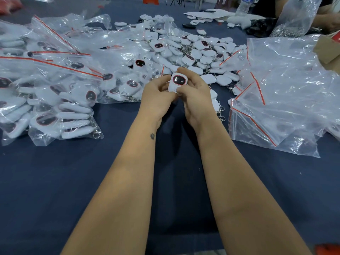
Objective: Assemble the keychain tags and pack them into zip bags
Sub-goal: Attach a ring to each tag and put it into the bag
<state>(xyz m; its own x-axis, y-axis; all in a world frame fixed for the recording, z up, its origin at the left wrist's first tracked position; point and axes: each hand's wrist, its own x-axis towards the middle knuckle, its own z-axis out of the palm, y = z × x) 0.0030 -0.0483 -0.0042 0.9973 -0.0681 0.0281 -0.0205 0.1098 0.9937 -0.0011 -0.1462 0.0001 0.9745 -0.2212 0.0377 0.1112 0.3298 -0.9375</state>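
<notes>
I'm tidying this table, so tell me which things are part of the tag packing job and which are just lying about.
Part of the job:
- white tag, held by left hand and right hand
- loose tag pile
- filled zip bags
- empty zip bags

Lying about:
- water bottle
- cardboard

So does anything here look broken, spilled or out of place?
Nothing stands out. Both hands, left and right, hold one white tag. Loose tags are heaped behind them, filled bags lie to the left and empty bags to the right.
</notes>
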